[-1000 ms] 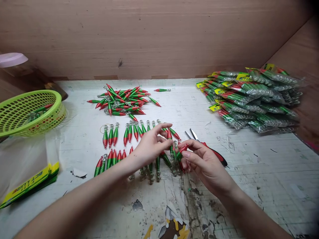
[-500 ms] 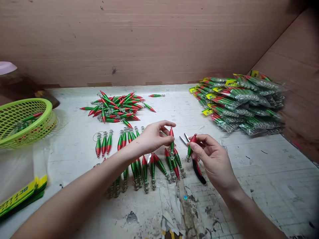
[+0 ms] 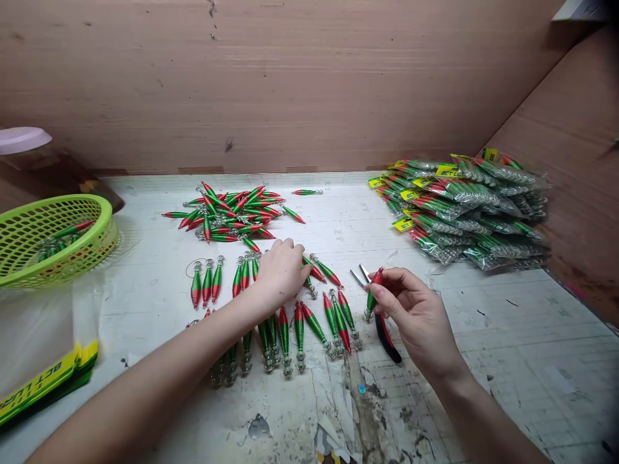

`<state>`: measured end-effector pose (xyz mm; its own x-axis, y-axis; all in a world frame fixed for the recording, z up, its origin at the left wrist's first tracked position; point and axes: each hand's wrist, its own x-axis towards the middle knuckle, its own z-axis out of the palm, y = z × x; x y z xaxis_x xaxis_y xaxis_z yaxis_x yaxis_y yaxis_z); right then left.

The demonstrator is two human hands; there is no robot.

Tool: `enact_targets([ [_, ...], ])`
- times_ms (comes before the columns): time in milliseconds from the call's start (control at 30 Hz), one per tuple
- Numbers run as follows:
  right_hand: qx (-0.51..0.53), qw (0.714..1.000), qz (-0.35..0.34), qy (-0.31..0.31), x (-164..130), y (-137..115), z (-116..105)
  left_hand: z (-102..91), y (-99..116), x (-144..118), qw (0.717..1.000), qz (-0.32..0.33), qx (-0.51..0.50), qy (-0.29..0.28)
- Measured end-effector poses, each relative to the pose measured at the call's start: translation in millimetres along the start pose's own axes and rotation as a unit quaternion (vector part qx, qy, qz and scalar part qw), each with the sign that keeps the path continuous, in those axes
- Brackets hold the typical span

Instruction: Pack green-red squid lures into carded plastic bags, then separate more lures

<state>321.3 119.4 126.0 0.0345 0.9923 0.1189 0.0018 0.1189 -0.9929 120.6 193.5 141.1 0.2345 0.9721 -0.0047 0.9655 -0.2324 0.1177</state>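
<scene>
My right hand [image 3: 418, 316] pinches a red and green squid jig [image 3: 373, 293] with its hook crown pointing down. Pliers [image 3: 385, 338] with black and red handles show behind that jig, jaws apart; whether the hand holds them too I cannot tell. My left hand [image 3: 283, 270] is closed above the rows, back turned upward. Another squid jig [image 3: 308, 283] shows under its thumb, apparently gripped, though most fingers are hidden. Laid-out jigs [image 3: 284, 338] lie in rows beneath and in front of my left arm, some covered by it.
Loose jigs lie in a heap [image 3: 232, 212] at the back. Bagged jigs [image 3: 464, 206] are stacked at the right rear. On the left are a green basket [image 3: 104, 238], yellow printed cards [image 3: 53, 380] and a pink-lidded jar [image 3: 22, 140]. A brown board wall [image 3: 300, 84] closes off the back.
My left hand has moved left from near the pliers to over the rows, its back now upward. My right hand still holds its jig in nearly the same place.
</scene>
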Motion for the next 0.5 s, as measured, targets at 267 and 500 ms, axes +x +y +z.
enact_targets([
  [267, -0.032, 0.999, 0.006, -0.007, 8, 7, 2, -3.4, -15, -43, 0.985, 0.167, 0.043, 0.021],
  [500, -0.171, 0.983, -0.069, -0.013, 9, -4, 1, 10.3, -20, -29, 0.978, 0.203, 0.049, 0.021],
])
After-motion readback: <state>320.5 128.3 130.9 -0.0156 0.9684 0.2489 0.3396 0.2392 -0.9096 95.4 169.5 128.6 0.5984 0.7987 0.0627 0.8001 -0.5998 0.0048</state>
